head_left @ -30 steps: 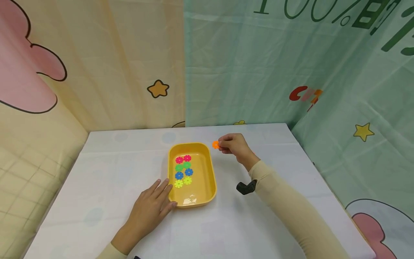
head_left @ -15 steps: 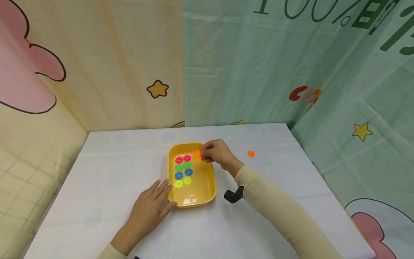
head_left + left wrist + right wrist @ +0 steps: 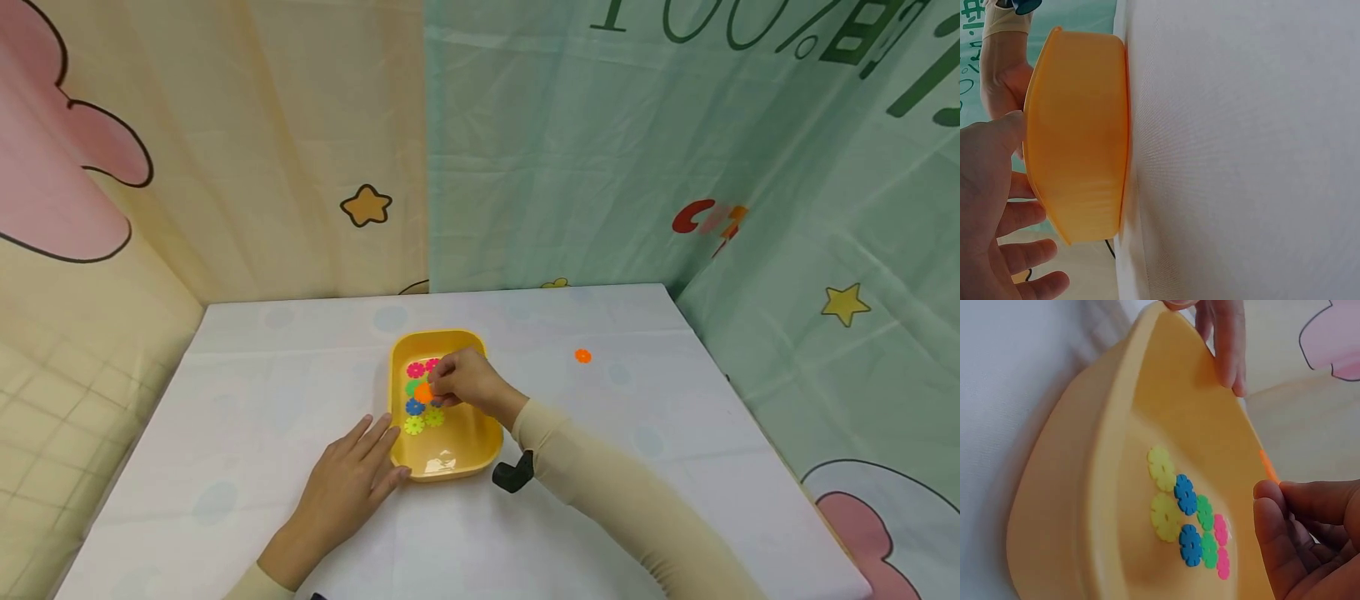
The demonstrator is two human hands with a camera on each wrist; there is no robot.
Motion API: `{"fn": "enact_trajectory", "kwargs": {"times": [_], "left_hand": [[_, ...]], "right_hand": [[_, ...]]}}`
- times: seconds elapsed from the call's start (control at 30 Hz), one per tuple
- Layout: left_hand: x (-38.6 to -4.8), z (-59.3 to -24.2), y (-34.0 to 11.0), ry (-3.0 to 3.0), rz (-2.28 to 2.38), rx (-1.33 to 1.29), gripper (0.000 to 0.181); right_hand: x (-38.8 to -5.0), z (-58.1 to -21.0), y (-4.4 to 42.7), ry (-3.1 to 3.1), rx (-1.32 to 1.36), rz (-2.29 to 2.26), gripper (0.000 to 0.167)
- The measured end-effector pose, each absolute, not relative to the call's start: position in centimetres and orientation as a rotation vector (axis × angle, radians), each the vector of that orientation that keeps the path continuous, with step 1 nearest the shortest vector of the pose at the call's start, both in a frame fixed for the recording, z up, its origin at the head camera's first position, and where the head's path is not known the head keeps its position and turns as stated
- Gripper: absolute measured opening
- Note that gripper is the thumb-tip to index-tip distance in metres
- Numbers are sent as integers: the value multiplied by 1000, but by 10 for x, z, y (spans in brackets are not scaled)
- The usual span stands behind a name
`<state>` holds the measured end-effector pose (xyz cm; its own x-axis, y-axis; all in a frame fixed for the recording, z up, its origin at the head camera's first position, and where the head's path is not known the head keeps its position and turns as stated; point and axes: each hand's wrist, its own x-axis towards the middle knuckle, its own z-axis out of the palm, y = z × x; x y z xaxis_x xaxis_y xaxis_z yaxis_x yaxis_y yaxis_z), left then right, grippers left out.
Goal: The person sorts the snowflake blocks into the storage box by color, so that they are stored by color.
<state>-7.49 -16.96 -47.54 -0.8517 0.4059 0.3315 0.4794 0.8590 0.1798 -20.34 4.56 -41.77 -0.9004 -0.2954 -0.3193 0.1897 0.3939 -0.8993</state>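
My right hand (image 3: 472,383) pinches an orange notched, flower-shaped plastic disc (image 3: 423,393) between thumb and fingers, over a yellow plastic tray (image 3: 457,454). In the right wrist view this disc (image 3: 1269,465) shows edge-on, above the tray floor. Inside the tray lie paired discs in rows: pink (image 3: 1221,530), green (image 3: 1205,512), blue (image 3: 1190,545) and yellow (image 3: 1161,469). In the head view the right hand partly covers some of them. With fingers extended, my left hand (image 3: 348,479) rests against the tray's near left rim; the left wrist view shows its thumb and fingers at the rim.
Another orange disc (image 3: 582,356) lies on the white-covered table (image 3: 637,500), right of the tray. Printed cloth curtains (image 3: 540,167) hang behind the table and at its sides. A black strap piece (image 3: 513,472) sits at the right wrist.
My right hand has carried the orange disc leftward from beyond the tray's right rim to above the rows of discs. The left hand and the tray have stayed put.
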Motion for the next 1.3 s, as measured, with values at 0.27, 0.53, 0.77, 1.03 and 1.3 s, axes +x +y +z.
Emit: {"fn": "enact_trajectory", "kwargs": {"times": [0.27, 0.53, 0.77, 1.03, 1.3], "left_hand": [[-76, -477, -170, -2724, -375, -682, 64], [-76, -477, -169, -2718, -371, -683, 64], [-77, -480, -170, -2647, -368, -711, 63], [-77, -481, -169, -2647, -375, -708, 63], [-77, -480, -170, -2665, -376, -708, 64]], "right_hand": [[-195, -432, 30, 2290, -110, -1366, 6], [-182, -442, 23, 2365, -228, -1083, 11], [-176, -448, 18, 2400, -286, -984, 14], [-175, -452, 16, 2423, -323, -933, 17], [-176, -451, 17, 2481, -332, -892, 19]]}}
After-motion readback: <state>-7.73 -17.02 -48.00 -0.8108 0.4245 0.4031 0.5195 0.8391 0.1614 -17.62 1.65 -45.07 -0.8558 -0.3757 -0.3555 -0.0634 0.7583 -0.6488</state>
